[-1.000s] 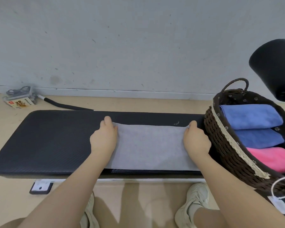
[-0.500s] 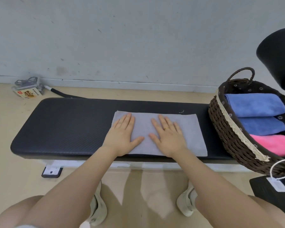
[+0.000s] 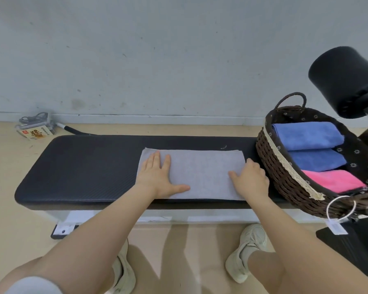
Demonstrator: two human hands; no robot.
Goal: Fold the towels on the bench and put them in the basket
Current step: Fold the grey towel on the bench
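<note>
The left hand [image 3: 157,177] lies flat pinning the grey towel [image 3: 197,172] to the desk [image 3: 83,166], while the right hand [image 3: 250,179] curls over its edge, probably to fold it.

arms: bare | shoes [image 3: 245,250]: cream lace-up sneakers | socks: light | clothing: pale hem at knee

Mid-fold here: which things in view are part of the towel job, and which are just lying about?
Job:
grey towel, under left hand and right hand
bench
basket, holding two blue towels and a pink towel

Lying about:
small box on the floor
black cable
black padded roller
</note>
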